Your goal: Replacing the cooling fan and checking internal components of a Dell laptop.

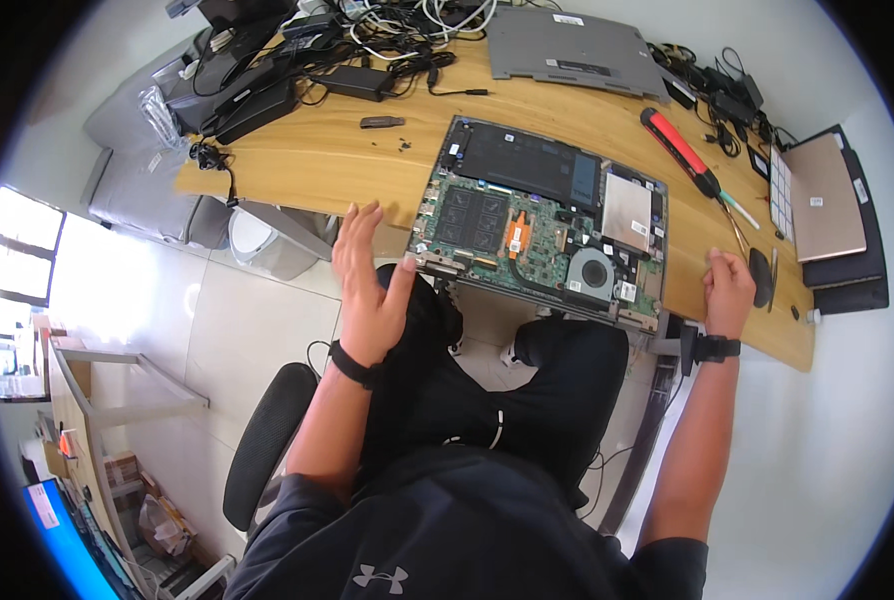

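Note:
An opened laptop base [542, 215] lies at the table's front edge, its inside facing up. It shows a green circuit board [527, 240], a black battery [517, 160], a round fan [594, 273] and an orange-covered part [517, 235]. My left hand [372, 295] is open beside the laptop's near left corner, fingers spread and thumb close to the edge; contact is unclear. To the right of the laptop, my right hand [730, 290] has its fingers curled at the table edge, next to thin metal tips [737, 230] and a black oval object [760, 277]. What its fingers hold, if anything, is hidden.
A red-and-black screwdriver [679, 150] lies right of the laptop, near slim tweezers [773, 280]. A grey laptop cover [572, 50] rests at the back. Tangled cables and black adapters [352, 82] crowd the far left. A closed laptop [817, 200] and white keyboard [782, 195] sit far right.

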Available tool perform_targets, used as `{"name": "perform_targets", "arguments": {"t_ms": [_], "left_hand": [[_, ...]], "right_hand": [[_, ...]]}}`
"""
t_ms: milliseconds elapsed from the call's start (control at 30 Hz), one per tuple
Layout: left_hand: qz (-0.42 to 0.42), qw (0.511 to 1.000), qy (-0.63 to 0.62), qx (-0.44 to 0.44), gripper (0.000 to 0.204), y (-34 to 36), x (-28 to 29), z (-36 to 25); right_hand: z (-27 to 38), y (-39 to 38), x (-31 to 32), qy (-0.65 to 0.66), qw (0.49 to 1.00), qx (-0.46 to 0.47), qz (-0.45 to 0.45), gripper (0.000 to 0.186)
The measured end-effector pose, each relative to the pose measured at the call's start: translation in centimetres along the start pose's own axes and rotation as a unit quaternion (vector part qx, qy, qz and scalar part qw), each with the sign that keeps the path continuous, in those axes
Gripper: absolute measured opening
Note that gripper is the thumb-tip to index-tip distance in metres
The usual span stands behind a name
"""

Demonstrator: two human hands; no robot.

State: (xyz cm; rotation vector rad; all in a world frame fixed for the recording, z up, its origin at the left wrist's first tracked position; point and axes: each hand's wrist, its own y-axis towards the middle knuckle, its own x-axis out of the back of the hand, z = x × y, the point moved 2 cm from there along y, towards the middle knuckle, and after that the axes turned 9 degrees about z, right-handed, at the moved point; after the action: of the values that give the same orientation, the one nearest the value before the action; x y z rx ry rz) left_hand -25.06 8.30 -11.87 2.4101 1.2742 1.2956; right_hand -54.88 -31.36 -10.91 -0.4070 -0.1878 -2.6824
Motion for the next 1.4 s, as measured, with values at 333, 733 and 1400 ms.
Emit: {"name": "perform_targets", "arguments": {"t_ms": [333, 733, 1400], "left_hand": [[0.103, 0.993, 0.046, -0.036, 0.102, 0.9, -1.7, 2.6], [0.061, 0.996, 0.01, -0.061, 0.101, 0.6, -3.4, 4.3], [0.015, 0.995, 0.019, -0.094, 0.097, 0.2, -5.0, 5.3]], "right_hand": [[-0.6, -0.1, 0.1, -0.028, 0.999, 0.007, -0.017, 0.021], [-1.3, -0.1, -0.4, -0.023, 0.998, 0.044, -0.033, 0.018], [-0.2, -1.0, -0.9, -0.05, 0.993, 0.084, -0.067, 0.022]]}}
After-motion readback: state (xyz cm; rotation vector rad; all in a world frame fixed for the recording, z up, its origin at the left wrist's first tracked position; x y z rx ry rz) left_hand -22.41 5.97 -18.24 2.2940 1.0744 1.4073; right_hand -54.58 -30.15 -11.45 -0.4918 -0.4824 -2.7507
